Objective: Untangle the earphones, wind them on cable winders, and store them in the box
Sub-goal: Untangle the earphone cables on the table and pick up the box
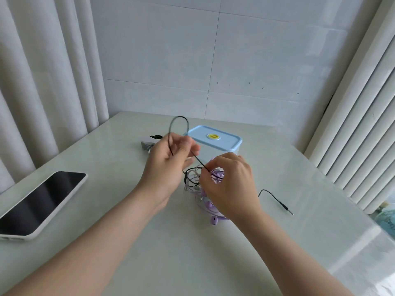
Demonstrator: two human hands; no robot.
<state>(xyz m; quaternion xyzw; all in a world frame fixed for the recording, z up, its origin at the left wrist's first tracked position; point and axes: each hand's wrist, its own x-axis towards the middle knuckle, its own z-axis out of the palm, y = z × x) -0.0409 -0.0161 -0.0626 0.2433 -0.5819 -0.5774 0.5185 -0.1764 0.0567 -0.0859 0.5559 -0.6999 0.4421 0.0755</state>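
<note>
Holding a black cable (179, 117) stretched above the earphone tangle (192, 180).
I see the left hand (168, 161) pinching the cable under a raised loop, and the right hand (230, 184) pinching it at the purple-and-white tangle, which lies mid-bench (192, 257) just in front of the lidded blue box (215, 138). A phone (42, 201) sits by the left edge, the cable's plug (287, 208) lies toward the right edge, and bare bench lies nearest me.
</note>
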